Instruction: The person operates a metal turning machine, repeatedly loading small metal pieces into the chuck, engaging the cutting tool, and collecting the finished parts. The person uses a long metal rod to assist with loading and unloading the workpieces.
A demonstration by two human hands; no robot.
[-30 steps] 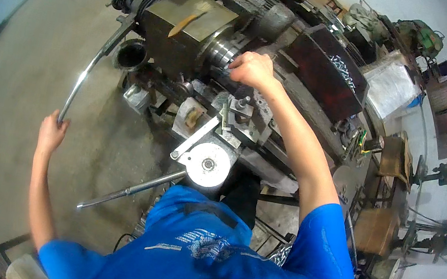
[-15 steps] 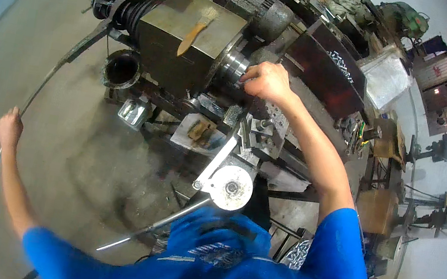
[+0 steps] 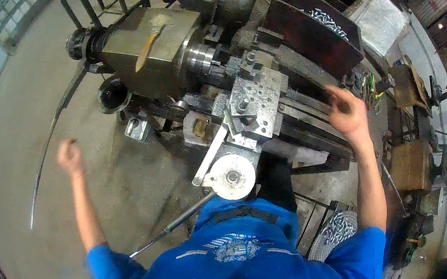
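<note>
The shiny spindle (image 3: 200, 57) is sitting left of the holey plate (image 3: 260, 91), likely so tools can reach it. Seemingly empty, fingers half open, the right hand (image 3: 350, 117) is hovering near the rails (image 3: 310, 117), the left hand (image 3: 71, 158) near a long bar (image 3: 41, 172). A flat box (image 3: 122, 39) is holding up a brush (image 3: 146, 50).

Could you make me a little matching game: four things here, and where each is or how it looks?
1. Wooden-handled brush
2. Dark box
3. Round disc
4. Left hand

A. White
B. In mid-air, apart from the long lever
C. Holds small shiny metal parts
D. Lies on the machine's housing

Pairs: 1-D; 2-C; 3-A; 4-B
</note>
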